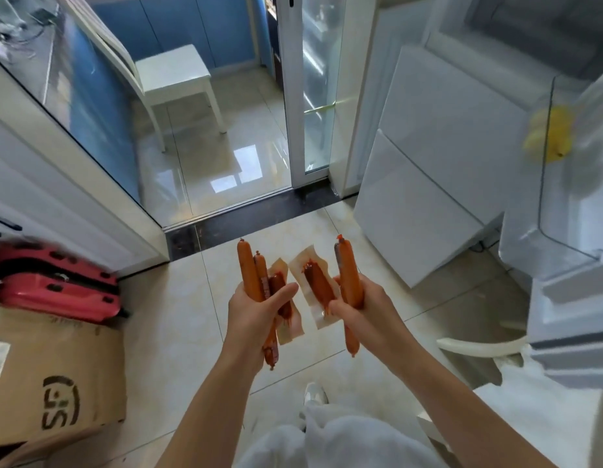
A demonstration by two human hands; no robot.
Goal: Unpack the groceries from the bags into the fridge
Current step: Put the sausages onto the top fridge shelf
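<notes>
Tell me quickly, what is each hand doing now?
Left hand: grips orange sausages and a sealed packet.
Right hand: grips one orange sausage and another packet.

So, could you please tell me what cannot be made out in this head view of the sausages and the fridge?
- Fridge interior: cut off by the right edge; the shelves are blurred.
- Yellow item in the fridge: motion blur hides what it is.
- Sausage count in the left hand: the fingers cover part of the bunch.
- Lower end of the vacuum pack in the right hand: hidden by that grip.
- Grocery bags: none identifiable.
</notes>
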